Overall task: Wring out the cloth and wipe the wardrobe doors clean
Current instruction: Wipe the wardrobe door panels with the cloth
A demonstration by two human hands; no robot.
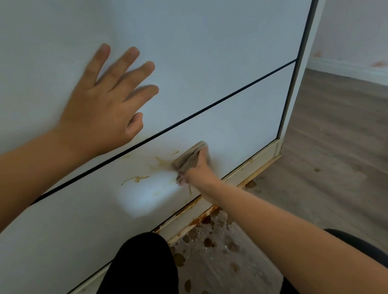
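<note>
While I am crouching close to the white wardrobe door (pixel 217 45), my right hand (pixel 197 170) is gripping a folded beige cloth (pixel 189 157) and pressing it against the lower panel (pixel 239 127), low down and towards the door's right edge. That hand's fingers are curled round the cloth and mostly hidden behind it. My left hand (pixel 102 102) is lying flat on the upper panel, its fingers (pixel 127 63) spread wide and holding nothing, bracing me.

Brown streaks (pixel 161 162) are touching the cloth's left edge, a second smear (pixel 136 178) is sitting further left, and a thin drip (pixel 189 189) is running down just below my hand. To wipe well, I am judging that the cloth should travel leftwards over those marks with firm, flat pressure. It should be turned to a fresh face once soiled (a dirty fold would probably only spread the brown).

The dark gap (pixel 209 107) between the two panels is running just above the stains, and dirty water could lodge there. Below the door, a pale plinth (pixel 251 164) is showing rust-brown marks. The grey floor (pixel 322 152) beside it is spattered with brown spots (pixel 207 241) and looking wet. My knee (pixel 138 271), in black, is resting close against the plinth, and it may be blocking the lowest part of the door.
</note>
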